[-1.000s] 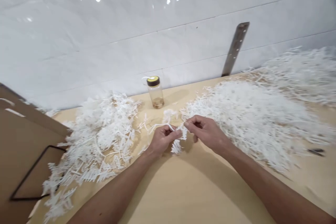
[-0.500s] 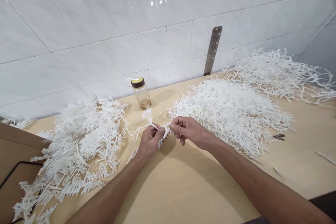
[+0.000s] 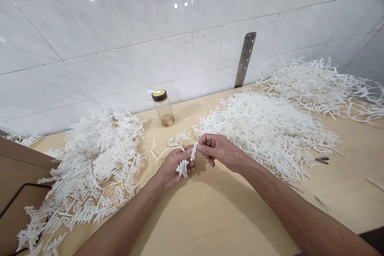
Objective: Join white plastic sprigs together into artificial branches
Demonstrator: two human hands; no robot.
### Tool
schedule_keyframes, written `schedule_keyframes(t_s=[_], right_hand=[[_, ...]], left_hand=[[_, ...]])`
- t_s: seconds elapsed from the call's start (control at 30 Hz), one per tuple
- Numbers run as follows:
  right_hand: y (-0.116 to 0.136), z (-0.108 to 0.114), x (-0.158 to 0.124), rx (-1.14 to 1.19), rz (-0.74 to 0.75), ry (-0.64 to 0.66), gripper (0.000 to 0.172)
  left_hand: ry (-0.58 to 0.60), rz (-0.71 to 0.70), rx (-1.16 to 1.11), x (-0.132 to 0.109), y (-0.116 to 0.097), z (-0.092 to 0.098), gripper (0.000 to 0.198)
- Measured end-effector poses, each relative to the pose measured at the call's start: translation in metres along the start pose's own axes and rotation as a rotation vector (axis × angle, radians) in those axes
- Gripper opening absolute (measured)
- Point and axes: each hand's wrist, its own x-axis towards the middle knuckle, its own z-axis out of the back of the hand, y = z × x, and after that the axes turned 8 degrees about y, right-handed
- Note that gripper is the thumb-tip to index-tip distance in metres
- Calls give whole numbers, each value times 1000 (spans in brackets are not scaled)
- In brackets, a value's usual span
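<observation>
My left hand [image 3: 170,171] is closed on a white plastic branched stem [image 3: 163,153], whose thin arms stick out to the left. Fringed white sprigs [image 3: 182,169] hang in front of its fingers, and another frilly tuft [image 3: 177,139] shows just behind them. With thumb and fingertips my right hand [image 3: 218,150] pinches the upper end of a fringed white sprig [image 3: 195,151] that runs down toward the left hand. Where the sprig joins the stem is hidden by the fingers. Both hands are held close together above the table.
Heaped fringed sprigs [image 3: 99,164] cover the left. On the right lie a pile of small white pieces [image 3: 264,128] and a pile of bare white stems [image 3: 318,84]. A yellow-lidded bottle [image 3: 163,110] stands near the wall. Small dark snips [image 3: 322,160] and a cardboard box [image 3: 24,176] are at the sides.
My left hand has turned, palm now more upward, and the stem and its sprigs have swung round with it. The right hand still pinches near the same spot. The view has shifted slightly.
</observation>
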Motion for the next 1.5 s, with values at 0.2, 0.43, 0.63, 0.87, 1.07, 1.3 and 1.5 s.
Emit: schedule_keyframes(t_s=[0.2, 0.43, 0.63, 0.87, 1.07, 1.3, 1.5], right_hand=[[3, 1, -3, -51, -55, 79, 29], [1, 7, -5, -242, -47, 66, 27], [6, 7, -6, -423, -37, 25, 22], [8, 9, -7, -484, -52, 39, 16], [14, 13, -9, -477, -75, 97, 19], [14, 17, -12, -488, -113, 106, 22], [13, 14, -10, -543, -64, 62, 21]], left_hand=[[43, 26, 34, 0, 0, 7, 36], [2, -76, 250, -2, -4, 3, 41], [-42, -168, 443, -1, -1, 4, 42], [-31, -192, 491, -1, 4, 1, 43], [-3, -183, 409, -2, 11, -1, 41], [-43, -200, 363, 4, 19, 2, 41], [-49, -195, 316, 3, 17, -3, 41]])
